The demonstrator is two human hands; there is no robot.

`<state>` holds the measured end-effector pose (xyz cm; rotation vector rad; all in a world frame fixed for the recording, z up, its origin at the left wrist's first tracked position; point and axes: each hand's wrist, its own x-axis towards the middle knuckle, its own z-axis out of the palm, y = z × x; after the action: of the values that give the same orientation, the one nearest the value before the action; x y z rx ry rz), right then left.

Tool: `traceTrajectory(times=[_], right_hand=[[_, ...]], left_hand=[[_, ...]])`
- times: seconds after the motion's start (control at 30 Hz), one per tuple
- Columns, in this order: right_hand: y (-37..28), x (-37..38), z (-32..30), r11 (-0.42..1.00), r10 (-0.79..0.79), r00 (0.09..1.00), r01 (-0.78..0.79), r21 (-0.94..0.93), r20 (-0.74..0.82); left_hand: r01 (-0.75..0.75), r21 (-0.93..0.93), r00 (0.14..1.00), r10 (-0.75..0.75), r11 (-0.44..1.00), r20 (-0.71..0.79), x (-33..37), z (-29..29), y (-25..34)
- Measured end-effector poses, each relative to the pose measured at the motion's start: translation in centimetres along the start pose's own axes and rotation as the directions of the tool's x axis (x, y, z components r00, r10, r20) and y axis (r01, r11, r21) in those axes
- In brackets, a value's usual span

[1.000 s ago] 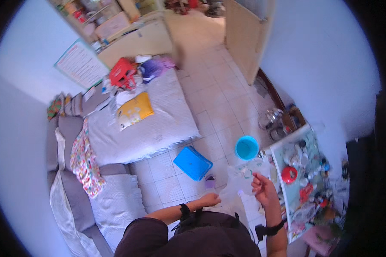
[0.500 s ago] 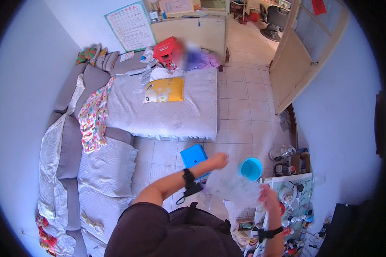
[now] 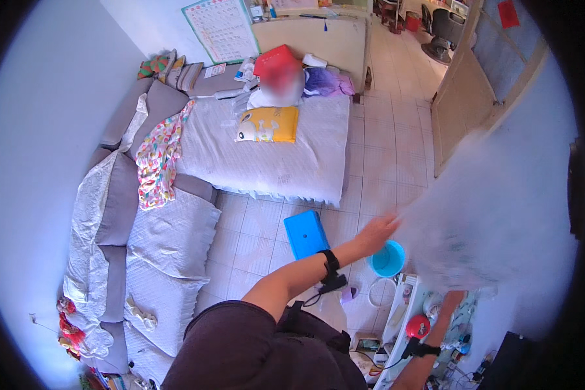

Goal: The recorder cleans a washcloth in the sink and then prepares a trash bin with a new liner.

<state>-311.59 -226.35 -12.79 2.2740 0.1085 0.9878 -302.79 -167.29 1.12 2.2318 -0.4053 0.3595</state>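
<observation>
A thin clear plastic bag (image 3: 481, 221), puffed out and smeared by motion, spreads in front of the right-hand wall and the low table. My left hand (image 3: 378, 235) is closed on its left edge, above a turquoise bucket (image 3: 387, 259) on the floor. At the bag's lower edge is my right hand (image 3: 454, 300), over the table; its fingers are partly hidden by the blurred plastic, but the bag is drawn out between both hands. Below my right hand, near the wrist, a round red lid-like thing (image 3: 418, 327) sits on the table's near side.
A blue plastic box or stool (image 3: 306, 234) stands on the tiled floor (image 3: 253, 227). Grey sofas with a pale quilted cover (image 3: 266, 162) line the left and far sides, with a yellow cushion (image 3: 276, 125) on top. The cluttered table (image 3: 396, 322) is at right; an open door (image 3: 465, 107) stands beyond.
The plastic bag has swung up and to the right and spread wide. Both my hands have shifted to the right with it. The whole view has turned slightly.
</observation>
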Motion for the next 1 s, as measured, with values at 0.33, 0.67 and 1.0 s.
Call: traceTrajectory(times=[0.33, 0.67, 1.0], right_hand=[[-14.8, 0.7, -18.8, 0.369, -0.491, -0.249, -0.927, -0.060, 0.835], [-10.5, 9.5, -15.4, 0.441, -0.209, 0.416, -0.768, 0.465, 0.885], [-16.5, 13.1, -16.2, -0.308, -0.561, 0.245, -0.948, 0.075, 0.791]], left_hand=[[0.902, -0.085, 0.316, -0.514, 0.423, 0.797, -14.2, 5.4, -4.4], [0.972, -0.121, 0.207, -0.497, 0.199, 0.843, -2.5, 5.6, 5.9], [0.838, -0.120, 0.227, -0.140, 0.532, 0.964, 2.6, 11.2, 12.6]])
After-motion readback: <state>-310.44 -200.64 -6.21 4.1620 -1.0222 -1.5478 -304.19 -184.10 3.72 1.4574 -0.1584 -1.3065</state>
